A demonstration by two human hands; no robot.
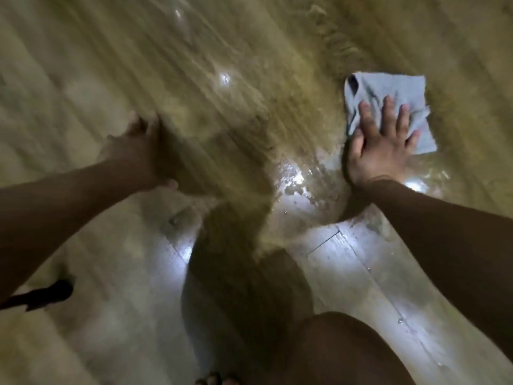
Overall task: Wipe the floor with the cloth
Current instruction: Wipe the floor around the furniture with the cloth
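Two hands meet the floor (pixel 83 65): the right hand (pixel 380 145), fingers straight and spread, presses the pale cloth (pixel 388 87) flat at two o'clock; the left hand (pixel 136 151) at nine o'clock is too blurred to tell its fingers' state. Wiping looks under way but unfinished, since a glistening wet patch (pixel 299 184) just beside the cloth, toward centre, lies uncovered.
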